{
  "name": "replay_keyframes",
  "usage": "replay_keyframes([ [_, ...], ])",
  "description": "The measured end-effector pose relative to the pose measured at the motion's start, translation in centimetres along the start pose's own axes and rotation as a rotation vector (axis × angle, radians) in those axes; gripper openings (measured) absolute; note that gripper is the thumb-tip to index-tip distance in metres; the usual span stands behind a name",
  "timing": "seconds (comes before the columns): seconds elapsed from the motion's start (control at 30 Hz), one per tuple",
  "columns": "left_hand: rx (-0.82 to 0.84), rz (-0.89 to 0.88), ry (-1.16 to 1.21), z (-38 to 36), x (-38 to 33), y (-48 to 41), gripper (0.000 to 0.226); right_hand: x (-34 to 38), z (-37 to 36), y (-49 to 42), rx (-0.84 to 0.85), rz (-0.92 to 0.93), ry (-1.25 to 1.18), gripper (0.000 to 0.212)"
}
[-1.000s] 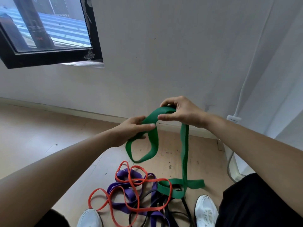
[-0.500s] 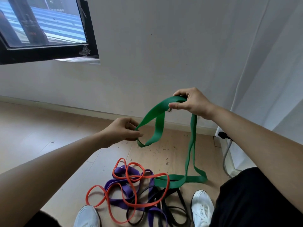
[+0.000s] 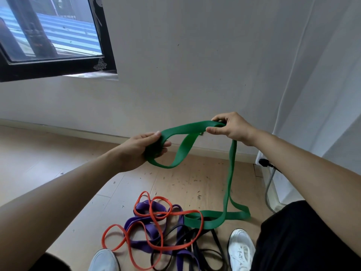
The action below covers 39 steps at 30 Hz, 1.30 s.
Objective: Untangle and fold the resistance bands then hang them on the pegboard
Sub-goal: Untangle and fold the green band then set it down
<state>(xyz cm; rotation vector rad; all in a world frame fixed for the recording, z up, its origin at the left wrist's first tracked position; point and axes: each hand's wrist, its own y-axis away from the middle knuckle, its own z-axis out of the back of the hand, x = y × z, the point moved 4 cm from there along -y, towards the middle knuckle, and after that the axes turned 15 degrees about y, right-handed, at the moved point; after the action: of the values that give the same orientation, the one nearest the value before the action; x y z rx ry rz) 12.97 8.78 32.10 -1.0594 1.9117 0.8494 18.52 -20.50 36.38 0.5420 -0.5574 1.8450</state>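
At 6 o'clock in the view, two white shoes (image 3: 241, 249) stand on the wooden floor (image 3: 39, 153) on either side of a tangled pile. In the pile an orange band (image 3: 102, 238) loops over a purple band (image 3: 144, 207), and thin black bands (image 3: 217, 243) lie at the 5 o'clock side.

The lower end of the green band (image 3: 231, 173) lies on the pile's 2 o'clock edge, and an orange loop crosses over it. From there two green strands rise to the right hand (image 3: 232, 128), which pinches the top of the band between thumb and fingers. The floor end is at that hand's 6 o'clock.

From this pinch a flat strand runs toward 9 o'clock to the left hand (image 3: 140, 151). Its fingers are curled round a gathered fold, with the thumb on top. A slack loop droops between the two hands.

Beyond them stands a pale wall (image 3: 195, 65), with a black plug (image 3: 263, 162) at 3 o'clock and a dark-framed window (image 3: 48, 30) at 10 o'clock.
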Motion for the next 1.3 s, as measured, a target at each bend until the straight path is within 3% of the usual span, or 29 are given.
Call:
replay_keyframes([
  [0.17, 0.026, 0.035, -0.036, 0.5, -1.1, 0.1, 0.043, -0.2, -0.1, 0.2, 0.076, -0.035, -0.159, 0.036],
  [0.33, -0.077, -0.026, -0.052, -0.1, -1.6, 0.1, 0.037, -0.6, -0.3, 0.3, 0.13, -0.049, -0.151, 0.038],
  [0.57, -0.027, -0.082, -0.437, 1.6, -1.4, 0.2, 0.094, -1.3, 0.2, 0.4, 0.094, -0.053, -0.062, 0.023],
  [0.67, -0.057, -0.108, -0.501, 2.1, -1.5, 0.1, 0.1, -1.4, 0.1, 0.4, 0.095, -0.051, -0.062, 0.023],
  [0.73, -0.086, -0.091, -0.539, 2.3, -1.6, 0.2, 0.096, -1.4, 0.2, 0.5, 0.094, -0.053, -0.06, 0.026],
  [0.9, -0.12, -0.09, -0.67, 2.3, -1.5, 0.6, 0.049, -0.7, 0.2, 0.5, 0.072, -0.031, -0.063, 0.025],
  [0.97, -0.117, -0.119, -0.839, 2.3, -1.4, 0.8, 0.051, 0.0, 0.1, 0.5, 0.065, -0.009, -0.078, 0.024],
  [1.1, -0.111, -0.126, -0.959, 2.7, -1.1, 0.6, 0.052, 2.1, -0.3, 0.5, 0.056, 0.055, -0.103, 0.026],
  [1.3, -0.063, -0.247, -0.882, 0.4, -1.8, -0.4, 0.052, 5.6, -2.0, 0.0, 0.09, 0.137, -0.07, 0.029],
])
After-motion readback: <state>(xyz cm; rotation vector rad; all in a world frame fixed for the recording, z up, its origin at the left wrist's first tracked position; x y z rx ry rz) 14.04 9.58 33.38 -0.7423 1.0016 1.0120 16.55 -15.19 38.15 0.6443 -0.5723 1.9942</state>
